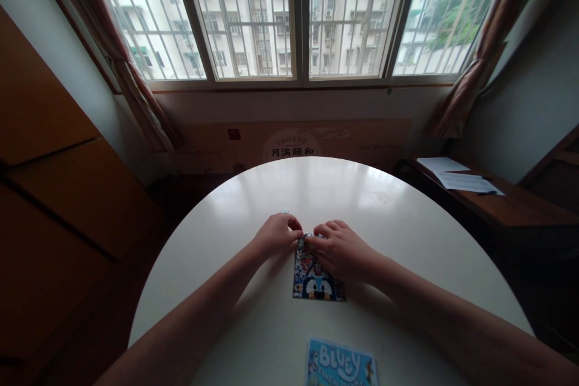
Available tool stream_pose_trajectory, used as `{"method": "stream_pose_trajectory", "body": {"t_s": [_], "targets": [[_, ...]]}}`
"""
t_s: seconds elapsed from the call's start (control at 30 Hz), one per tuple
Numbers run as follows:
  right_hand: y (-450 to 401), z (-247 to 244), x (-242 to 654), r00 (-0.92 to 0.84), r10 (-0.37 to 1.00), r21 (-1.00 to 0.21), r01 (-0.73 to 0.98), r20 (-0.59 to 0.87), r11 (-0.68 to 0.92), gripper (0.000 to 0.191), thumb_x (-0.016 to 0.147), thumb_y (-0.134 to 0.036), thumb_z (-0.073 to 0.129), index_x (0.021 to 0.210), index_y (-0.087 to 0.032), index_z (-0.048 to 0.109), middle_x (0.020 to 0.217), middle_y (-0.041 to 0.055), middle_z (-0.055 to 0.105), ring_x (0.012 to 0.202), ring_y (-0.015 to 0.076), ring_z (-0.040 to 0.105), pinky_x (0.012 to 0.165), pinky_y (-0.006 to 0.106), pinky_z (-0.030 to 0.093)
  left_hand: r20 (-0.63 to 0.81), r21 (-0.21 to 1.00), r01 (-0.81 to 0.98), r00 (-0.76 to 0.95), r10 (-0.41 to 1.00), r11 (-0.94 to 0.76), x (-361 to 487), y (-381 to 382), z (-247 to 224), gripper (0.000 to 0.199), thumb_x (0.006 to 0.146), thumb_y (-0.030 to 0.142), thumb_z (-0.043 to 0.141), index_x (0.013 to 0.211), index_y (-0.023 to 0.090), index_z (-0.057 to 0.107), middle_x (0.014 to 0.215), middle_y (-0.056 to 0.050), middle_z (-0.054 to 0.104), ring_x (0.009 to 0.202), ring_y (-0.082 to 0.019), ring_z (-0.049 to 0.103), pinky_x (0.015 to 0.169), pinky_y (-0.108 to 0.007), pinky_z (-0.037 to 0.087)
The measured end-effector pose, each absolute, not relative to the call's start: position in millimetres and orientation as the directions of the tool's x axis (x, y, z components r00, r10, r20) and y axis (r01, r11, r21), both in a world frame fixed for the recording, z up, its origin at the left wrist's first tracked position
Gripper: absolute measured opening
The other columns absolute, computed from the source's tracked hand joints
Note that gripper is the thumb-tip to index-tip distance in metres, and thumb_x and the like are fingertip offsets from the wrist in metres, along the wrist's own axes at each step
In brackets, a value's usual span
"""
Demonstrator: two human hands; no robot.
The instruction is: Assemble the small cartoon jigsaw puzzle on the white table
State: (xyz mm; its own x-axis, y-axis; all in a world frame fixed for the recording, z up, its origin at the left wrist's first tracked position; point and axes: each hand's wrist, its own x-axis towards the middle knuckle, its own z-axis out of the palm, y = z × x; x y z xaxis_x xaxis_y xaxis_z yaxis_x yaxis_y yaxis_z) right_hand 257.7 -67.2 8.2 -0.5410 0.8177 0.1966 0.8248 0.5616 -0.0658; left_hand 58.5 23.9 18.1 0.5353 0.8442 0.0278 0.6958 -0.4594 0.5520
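Note:
A small rectangular picture card (319,288), crowded with coloured figures and showing a blue cartoon dog's face at its near end, lies flat in the middle of the table. At its far left corner, my left hand (278,233) is closed, thumb and forefinger pinched together. Whatever is in that pinch is too small to make out. My right hand (342,248) lies over the card's right side with fingers curled, and its forefinger presses near the far edge. Both sets of fingertips are close together, and my right hand covers part of the picture. A small patterned bit (285,212) shows just behind my left hand.
Nearer to me lies a light-blue Bluey booklet or packet (340,365), cut off by the frame's bottom. The round white table (194,265) has a curved far edge. Off to the right, a brown desk (520,205) holds paper sheets (465,181) and a dark pen (487,193).

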Motion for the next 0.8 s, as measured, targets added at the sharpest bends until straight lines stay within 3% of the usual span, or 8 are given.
{"method": "stream_pose_trajectory", "body": {"t_s": [0.2,0.37,0.53,0.8], "targets": [[-65.5,4.3,255.0,-0.548,0.808,-0.017,0.826,0.217,0.564,0.034,0.098,-0.027,0.052,0.131,-0.024,0.061,0.117,0.0105,0.064,0.104,0.0264,0.055,0.098,0.045,0.037,0.029,0.566,0.681,0.548,0.836,-0.465,57.2,25.5,18.7,0.015,0.078,0.028,0.065,0.082,0.020,0.077,0.087,-0.002,0.077,0.079,-0.020,0.068,0.073,-0.030,0.048],[-65.7,2.8,255.8,-0.558,0.799,-0.033,0.815,0.224,0.579,0.043,0.099,-0.025,0.052,0.142,-0.030,0.054,0.117,0.0097,0.063,0.103,0.0255,0.055,0.097,0.044,0.037,0.040,0.585,0.675,0.529,0.848,-0.449,57.3,23.2,18.9,0.013,0.077,0.022,0.065,0.086,0.019,0.075,0.088,-0.003,0.077,0.081,-0.020,0.068,0.073,-0.029,0.049],[-64.8,-0.1,257.1,-0.558,0.798,-0.037,0.814,0.226,0.580,0.037,0.100,-0.029,0.053,0.136,-0.033,0.059,0.117,0.0091,0.062,0.104,0.0264,0.053,0.097,0.045,0.038,0.055,0.594,0.662,0.533,0.844,-0.457,56.8,22.4,16.2,0.021,0.079,0.020,0.064,0.097,0.021,0.075,0.091,-0.002,0.077,0.079,-0.019,0.068,0.071,-0.029,0.050],[-66.4,4.5,256.6,-0.572,0.790,-0.052,0.802,0.220,0.595,0.043,0.100,-0.028,0.054,0.142,-0.035,0.056,0.116,0.0098,0.062,0.103,0.0260,0.053,0.097,0.046,0.039,0.103,0.589,0.639,0.548,0.830,-0.495,56.5,22.7,14.3,0.023,0.080,0.017,0.061,0.095,0.022,0.077,0.091,-0.001,0.077,0.078,-0.018,0.068,0.071,-0.028,0.051]]}}
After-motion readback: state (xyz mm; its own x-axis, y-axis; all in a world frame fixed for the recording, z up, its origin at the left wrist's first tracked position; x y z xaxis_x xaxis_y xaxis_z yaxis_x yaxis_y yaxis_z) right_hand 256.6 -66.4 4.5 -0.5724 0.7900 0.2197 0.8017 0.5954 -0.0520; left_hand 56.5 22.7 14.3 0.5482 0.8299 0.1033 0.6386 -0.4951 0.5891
